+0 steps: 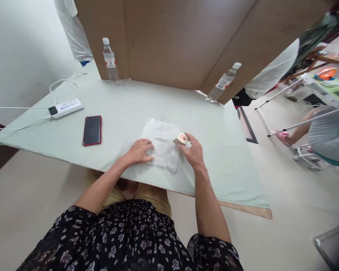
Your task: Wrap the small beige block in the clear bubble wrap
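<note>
A sheet of clear bubble wrap (161, 141) lies on the pale green table (130, 109) in front of me. My left hand (139, 151) rests flat on its near left part, pressing it down. At the wrap's right edge, my right hand (192, 150) grips a small roll of tape (182, 139) with a red and white core. The tape roll touches the bubble wrap.
A red-cased phone (92, 130) lies to the left, a white power strip (65, 108) with cables beyond it. Two water bottles (110, 61) (223, 82) stand by a brown cardboard screen (180, 37). Another person (324, 131) sits at right.
</note>
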A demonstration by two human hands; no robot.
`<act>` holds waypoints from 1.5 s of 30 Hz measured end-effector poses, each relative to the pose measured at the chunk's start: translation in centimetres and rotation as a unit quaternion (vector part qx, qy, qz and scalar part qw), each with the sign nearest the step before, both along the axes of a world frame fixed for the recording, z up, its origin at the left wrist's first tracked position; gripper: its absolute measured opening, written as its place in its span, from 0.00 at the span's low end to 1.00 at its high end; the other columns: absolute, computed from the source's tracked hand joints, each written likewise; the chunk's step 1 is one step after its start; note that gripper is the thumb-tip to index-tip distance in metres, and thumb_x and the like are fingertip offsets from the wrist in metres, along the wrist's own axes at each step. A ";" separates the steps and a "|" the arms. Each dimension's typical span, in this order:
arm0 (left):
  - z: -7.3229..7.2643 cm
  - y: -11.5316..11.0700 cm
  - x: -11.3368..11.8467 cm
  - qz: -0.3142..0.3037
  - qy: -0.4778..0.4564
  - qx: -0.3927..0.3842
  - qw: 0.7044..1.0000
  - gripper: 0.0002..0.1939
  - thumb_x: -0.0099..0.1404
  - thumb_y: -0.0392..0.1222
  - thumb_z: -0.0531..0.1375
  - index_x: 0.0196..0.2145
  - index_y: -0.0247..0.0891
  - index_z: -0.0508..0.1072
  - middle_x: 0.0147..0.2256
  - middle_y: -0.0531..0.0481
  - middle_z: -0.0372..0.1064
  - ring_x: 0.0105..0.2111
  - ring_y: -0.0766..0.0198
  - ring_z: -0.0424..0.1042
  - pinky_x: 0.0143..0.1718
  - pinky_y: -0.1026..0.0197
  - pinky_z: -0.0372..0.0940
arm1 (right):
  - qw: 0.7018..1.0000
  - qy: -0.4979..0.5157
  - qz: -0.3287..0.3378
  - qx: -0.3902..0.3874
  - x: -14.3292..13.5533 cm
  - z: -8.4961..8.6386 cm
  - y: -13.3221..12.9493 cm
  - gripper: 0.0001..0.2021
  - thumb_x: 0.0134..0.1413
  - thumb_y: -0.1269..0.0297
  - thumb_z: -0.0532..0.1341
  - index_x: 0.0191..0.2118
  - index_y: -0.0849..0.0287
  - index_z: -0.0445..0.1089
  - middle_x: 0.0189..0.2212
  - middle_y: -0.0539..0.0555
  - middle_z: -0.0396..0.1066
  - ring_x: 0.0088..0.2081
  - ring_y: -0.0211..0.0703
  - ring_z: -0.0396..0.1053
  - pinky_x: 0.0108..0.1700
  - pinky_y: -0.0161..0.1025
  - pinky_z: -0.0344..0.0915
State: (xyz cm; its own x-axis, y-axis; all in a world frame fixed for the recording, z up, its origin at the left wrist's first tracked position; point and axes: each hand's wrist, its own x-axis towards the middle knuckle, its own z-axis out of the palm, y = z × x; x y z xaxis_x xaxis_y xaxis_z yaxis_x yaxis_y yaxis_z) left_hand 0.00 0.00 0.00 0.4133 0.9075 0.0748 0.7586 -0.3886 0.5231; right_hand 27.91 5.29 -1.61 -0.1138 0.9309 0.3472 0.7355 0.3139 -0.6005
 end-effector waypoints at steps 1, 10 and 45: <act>0.1 0.1 -0.1 -0.005 0.002 -0.005 1.000 0.19 0.58 0.45 0.65 0.48 0.42 0.76 0.53 0.41 0.71 0.56 0.45 0.67 0.57 0.45 0.63 | 0.999 0.004 -0.031 -0.003 1.8 -0.1 0.1 0.28 0.51 0.57 0.65 0.58 0.57 0.68 0.56 0.61 0.73 0.54 0.57 0.71 0.57 0.57 0.65; 0.0 2.9 0.3 -0.012 0.021 0.041 0.999 0.24 0.63 0.35 0.56 0.57 0.40 0.70 0.59 0.43 0.68 0.62 0.50 0.64 0.64 0.44 0.59 | 0.969 -0.105 -0.216 0.051 5.2 -0.2 -3.2 0.28 0.56 0.55 0.60 0.60 0.61 0.66 0.60 0.68 0.67 0.59 0.67 0.64 0.57 0.64 0.60; -2.6 -1.3 1.0 0.066 0.059 0.048 0.995 0.43 0.60 0.56 0.62 0.67 0.33 0.56 0.67 0.34 0.57 0.69 0.43 0.53 0.69 0.43 0.46 | 0.990 0.118 0.080 -0.019 -2.7 1.1 -1.9 0.24 0.49 0.56 0.66 0.54 0.55 0.71 0.54 0.59 0.74 0.53 0.54 0.72 0.50 0.50 0.71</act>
State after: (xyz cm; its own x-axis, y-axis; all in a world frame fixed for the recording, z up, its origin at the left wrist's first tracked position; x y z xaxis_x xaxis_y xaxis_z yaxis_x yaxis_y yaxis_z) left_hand 0.96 -1.31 -2.63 0.3019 0.9454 0.1228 0.8601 -0.3257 0.3927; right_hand 25.23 3.35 -0.51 -0.1818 0.9202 0.3467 0.5162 0.3894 -0.7628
